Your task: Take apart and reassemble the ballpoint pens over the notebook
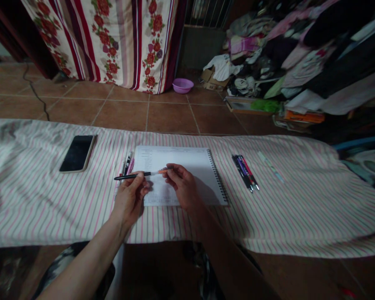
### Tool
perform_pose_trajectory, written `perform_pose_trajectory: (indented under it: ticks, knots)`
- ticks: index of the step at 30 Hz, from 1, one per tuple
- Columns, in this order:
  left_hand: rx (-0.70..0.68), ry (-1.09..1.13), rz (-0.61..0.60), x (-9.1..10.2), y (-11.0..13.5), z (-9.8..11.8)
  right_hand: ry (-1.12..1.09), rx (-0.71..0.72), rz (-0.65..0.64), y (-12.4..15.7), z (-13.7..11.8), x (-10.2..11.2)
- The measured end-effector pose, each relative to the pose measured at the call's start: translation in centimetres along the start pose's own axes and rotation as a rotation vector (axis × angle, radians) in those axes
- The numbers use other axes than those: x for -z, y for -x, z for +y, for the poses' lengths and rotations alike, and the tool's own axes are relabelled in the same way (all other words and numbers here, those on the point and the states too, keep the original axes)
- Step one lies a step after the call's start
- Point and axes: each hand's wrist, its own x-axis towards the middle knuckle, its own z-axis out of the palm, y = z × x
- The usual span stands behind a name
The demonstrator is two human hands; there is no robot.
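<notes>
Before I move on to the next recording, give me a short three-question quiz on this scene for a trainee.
1. True or false: the left hand and the right hand both hold the black pen with an orange end above the white spiral-bound notebook.
2. Which thing lies on the pink-striped cloth to the left of the notebook? A. a black flat smartphone; B. a pair of scissors; C. a glass cup.
3. Fill the gap: the bundle of dark pens lies to the ___ of the notebook.

Key: 1 true; 2 A; 3 right.
</notes>
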Motion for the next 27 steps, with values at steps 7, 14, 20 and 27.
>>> perform_pose_trajectory:
  ticks: [7, 14, 20, 27]
  knots:
    - [0.034, 0.018, 0.020, 0.01, -0.10, 0.05, 0.012, 0.003, -0.010, 0.06, -0.07, -0.12]
    - [0.056, 0.007, 0.020, 0.01, 0.01, 0.01, 0.007, -0.004, -0.040, 0.16, -0.16, -0.21]
    - [0.078, -0.009, 0.031, -0.10, -0.01, 0.11, 0.004, 0.003, -0.047, 0.11, -0.12, -0.08]
    - [0.100, 0.006, 0.021, -0.33, 0.12, 0.29, 0.004, 0.008, -0.056, 0.10, -0.11, 0.02]
